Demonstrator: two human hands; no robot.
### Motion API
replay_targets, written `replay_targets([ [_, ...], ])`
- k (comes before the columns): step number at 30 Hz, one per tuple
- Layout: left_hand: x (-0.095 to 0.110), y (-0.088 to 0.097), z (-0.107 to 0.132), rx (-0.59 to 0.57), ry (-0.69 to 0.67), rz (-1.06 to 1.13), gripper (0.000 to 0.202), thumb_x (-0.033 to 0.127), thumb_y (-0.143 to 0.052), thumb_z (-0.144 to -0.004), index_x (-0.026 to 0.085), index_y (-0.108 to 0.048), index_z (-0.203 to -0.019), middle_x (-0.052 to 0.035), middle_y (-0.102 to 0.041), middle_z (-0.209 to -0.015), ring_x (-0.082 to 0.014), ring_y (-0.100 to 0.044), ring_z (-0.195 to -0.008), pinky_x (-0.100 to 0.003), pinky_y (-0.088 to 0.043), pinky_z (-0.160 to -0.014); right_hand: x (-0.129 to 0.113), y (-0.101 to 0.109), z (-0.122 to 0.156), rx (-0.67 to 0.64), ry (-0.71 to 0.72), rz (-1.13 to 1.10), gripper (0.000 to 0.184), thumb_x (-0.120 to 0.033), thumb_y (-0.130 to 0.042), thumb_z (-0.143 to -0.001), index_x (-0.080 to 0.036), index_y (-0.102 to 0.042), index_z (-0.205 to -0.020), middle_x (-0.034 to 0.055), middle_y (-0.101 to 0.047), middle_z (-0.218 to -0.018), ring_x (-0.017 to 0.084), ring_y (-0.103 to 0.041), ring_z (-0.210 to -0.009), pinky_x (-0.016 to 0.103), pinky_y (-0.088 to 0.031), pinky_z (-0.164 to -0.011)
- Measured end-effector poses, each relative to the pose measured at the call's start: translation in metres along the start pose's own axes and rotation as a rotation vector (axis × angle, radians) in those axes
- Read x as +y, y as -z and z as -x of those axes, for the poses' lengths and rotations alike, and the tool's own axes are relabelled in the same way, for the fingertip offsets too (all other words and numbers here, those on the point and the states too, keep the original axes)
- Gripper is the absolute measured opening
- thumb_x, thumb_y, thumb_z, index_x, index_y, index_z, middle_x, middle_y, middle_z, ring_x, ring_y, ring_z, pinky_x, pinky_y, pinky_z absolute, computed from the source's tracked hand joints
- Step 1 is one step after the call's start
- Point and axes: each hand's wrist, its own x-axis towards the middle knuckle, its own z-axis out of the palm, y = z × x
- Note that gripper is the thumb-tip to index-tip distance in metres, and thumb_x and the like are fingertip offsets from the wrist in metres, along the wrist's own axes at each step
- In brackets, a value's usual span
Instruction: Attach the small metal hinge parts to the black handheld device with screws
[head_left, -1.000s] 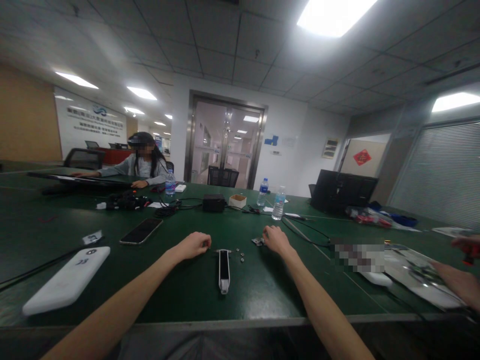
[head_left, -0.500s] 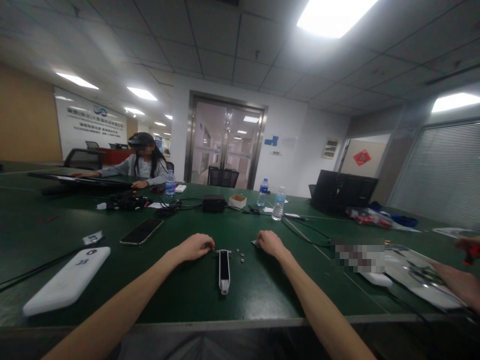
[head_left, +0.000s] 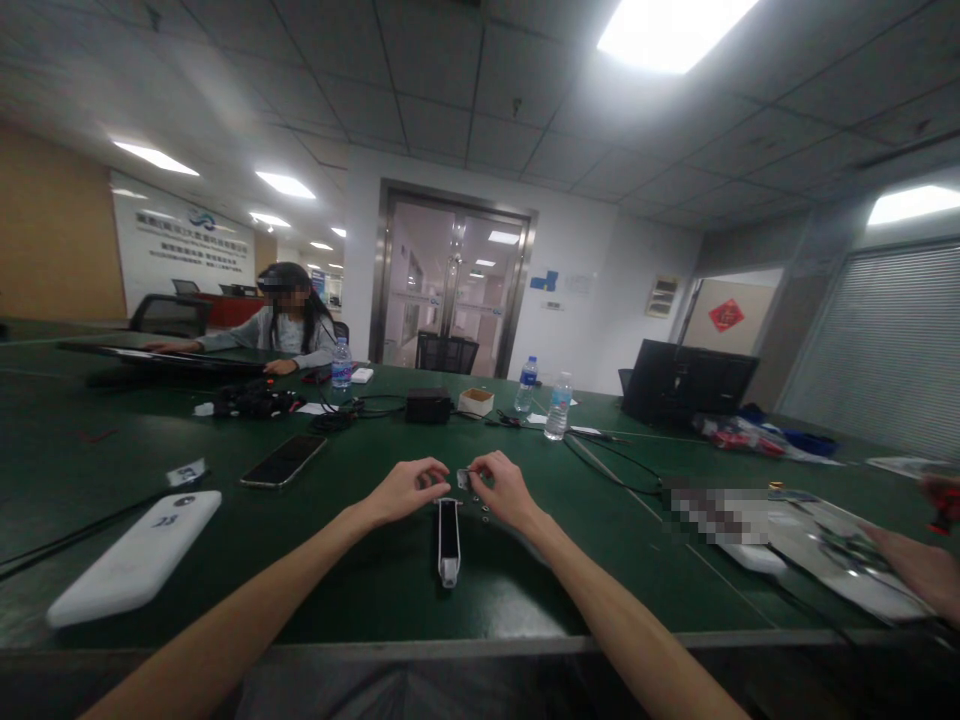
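Observation:
My left hand [head_left: 409,489] and my right hand [head_left: 504,488] meet above the far end of a narrow white and black bar-shaped device [head_left: 448,540] lying on the green table [head_left: 360,580]. My right hand pinches a small metal part [head_left: 463,477] between thumb and fingers. My left hand is closed in a pinch right beside it; what it holds is too small to name. A few small screws [head_left: 484,515] lie on the table just right of the device.
A white power bank [head_left: 135,557] and a dark phone [head_left: 283,460] lie to the left. Water bottles [head_left: 556,407], a black box [head_left: 427,405] and cables sit further back. A person sits at the far left. Another person's hands [head_left: 926,565] work over papers at the right edge.
My right hand picked up the small metal part from the table on the right and carried it left. Both hands have come together above the device's far end.

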Motion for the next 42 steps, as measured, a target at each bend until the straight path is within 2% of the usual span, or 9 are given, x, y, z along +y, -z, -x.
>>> replay_targets([
  [3,0.004,-0.007,0.000,0.002,0.006,0.179,0.031,0.042,-0.057,-0.079,0.015,-0.062,-0.094,-0.0043,-0.067,-0.087,-0.0160,-0.061,-0.079,-0.024,-0.048,-0.069,-0.014,-0.011,0.003,0.006,0.092,-0.052,0.006,-0.017,-0.055,-0.080,-0.018,-0.060,-0.082,0.0028,-0.060,-0.076,0.015,-0.053,-0.074,0.027,-0.044,-0.068],
  [6,0.000,-0.009,-0.002,0.008,0.027,0.276,0.028,0.039,-0.058,-0.076,0.013,-0.062,-0.087,-0.0044,-0.066,-0.081,-0.0158,-0.061,-0.075,-0.025,-0.048,-0.067,-0.017,-0.015,0.004,-0.002,0.133,-0.060,0.007,-0.018,-0.053,-0.082,-0.018,-0.060,-0.083,0.0033,-0.061,-0.077,0.015,-0.052,-0.075,0.028,-0.044,-0.068],
  [12,-0.015,0.007,-0.006,-0.070,0.102,0.179,0.028,0.039,-0.056,-0.074,0.013,-0.063,-0.084,-0.0021,-0.064,-0.072,-0.0138,-0.056,-0.062,-0.022,-0.043,-0.054,-0.013,-0.006,0.002,-0.022,0.069,-0.008,0.008,-0.015,-0.052,-0.081,-0.017,-0.059,-0.083,0.0044,-0.060,-0.079,0.016,-0.053,-0.079,0.028,-0.044,-0.070],
  [17,-0.025,0.019,-0.005,-0.219,0.193,0.017,0.026,0.034,-0.049,-0.075,0.016,-0.065,-0.083,-0.0007,-0.063,-0.073,-0.0131,-0.055,-0.062,-0.021,-0.042,-0.054,-0.007,0.006,0.001,-0.178,0.025,0.127,0.011,-0.010,-0.053,-0.077,-0.016,-0.060,-0.082,0.0036,-0.058,-0.078,0.015,-0.051,-0.078,0.027,-0.042,-0.071],
  [21,-0.031,0.018,-0.004,-0.268,0.244,-0.030,0.028,0.036,-0.048,-0.076,0.016,-0.065,-0.087,-0.0022,-0.063,-0.078,-0.0137,-0.057,-0.065,-0.020,-0.043,-0.053,-0.002,0.011,0.001,-0.360,0.059,0.218,0.010,-0.011,-0.056,-0.076,-0.015,-0.064,-0.080,0.0038,-0.058,-0.079,0.015,-0.049,-0.080,0.026,-0.040,-0.072],
  [24,-0.034,0.014,-0.004,-0.248,0.276,-0.035,0.027,0.036,-0.051,-0.076,0.016,-0.062,-0.090,-0.0021,-0.064,-0.077,-0.0140,-0.058,-0.065,-0.020,-0.043,-0.053,-0.002,0.011,0.001,-0.464,0.084,0.276,0.010,-0.013,-0.057,-0.077,-0.015,-0.067,-0.079,0.0045,-0.057,-0.079,0.016,-0.048,-0.081,0.025,-0.040,-0.072],
  [28,-0.035,0.007,-0.005,-0.206,0.310,-0.040,0.024,0.036,-0.053,-0.075,0.016,-0.059,-0.088,-0.0010,-0.064,-0.073,-0.0133,-0.058,-0.061,-0.020,-0.044,-0.052,-0.005,0.008,0.002,-0.529,0.098,0.306,0.014,-0.014,-0.056,-0.077,-0.015,-0.069,-0.082,0.0051,-0.056,-0.079,0.016,-0.047,-0.082,0.025,-0.039,-0.071],
  [33,-0.031,0.004,-0.004,-0.167,0.317,-0.045,0.022,0.035,-0.052,-0.076,0.016,-0.058,-0.086,-0.0016,-0.064,-0.074,-0.0136,-0.059,-0.061,-0.021,-0.045,-0.052,-0.007,0.006,0.003,-0.552,0.097,0.319,0.016,-0.014,-0.055,-0.078,-0.015,-0.070,-0.085,0.0054,-0.056,-0.080,0.016,-0.047,-0.081,0.026,-0.038,-0.070],
  [42,-0.030,0.002,-0.004,-0.149,0.242,-0.161,0.018,0.031,-0.052,-0.078,0.017,-0.061,-0.085,-0.0018,-0.067,-0.081,-0.0151,-0.062,-0.073,-0.022,-0.046,-0.063,-0.008,0.006,0.003,-0.562,0.067,0.289,0.013,-0.015,-0.056,-0.080,-0.016,-0.068,-0.084,0.0048,-0.056,-0.081,0.016,-0.047,-0.082,0.026,-0.038,-0.069],
])
